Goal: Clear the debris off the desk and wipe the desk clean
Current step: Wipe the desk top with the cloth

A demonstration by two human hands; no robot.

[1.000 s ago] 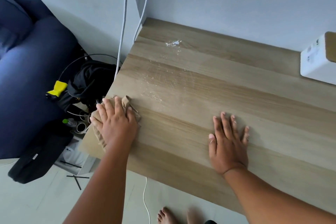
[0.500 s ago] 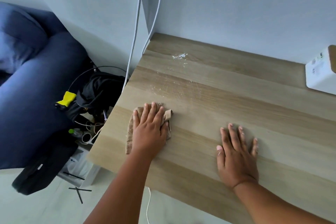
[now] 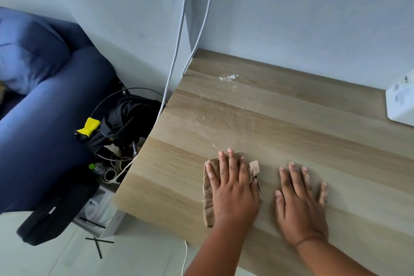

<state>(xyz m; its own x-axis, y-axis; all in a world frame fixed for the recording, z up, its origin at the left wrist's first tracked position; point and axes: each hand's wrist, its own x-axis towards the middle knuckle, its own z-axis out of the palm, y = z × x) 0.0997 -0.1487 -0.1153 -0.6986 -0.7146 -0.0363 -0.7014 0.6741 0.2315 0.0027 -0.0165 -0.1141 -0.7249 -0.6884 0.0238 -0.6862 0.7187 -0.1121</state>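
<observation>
With the left hand (image 3: 233,186) pressed flat on the cloth (image 3: 208,204) and the right hand (image 3: 300,204) spread empty on the worktop (image 3: 336,141), firm overlapping strokes toward the white crumbs (image 3: 228,77) would have served best.

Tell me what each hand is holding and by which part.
Neither grips anything. The left hand lies flat, palm down, pressing the brown cloth against the desk across its middle. The right hand rests empty on the desk.

Brown cloth (image 3: 208,197) flat on desk (image 3: 291,132)
</observation>
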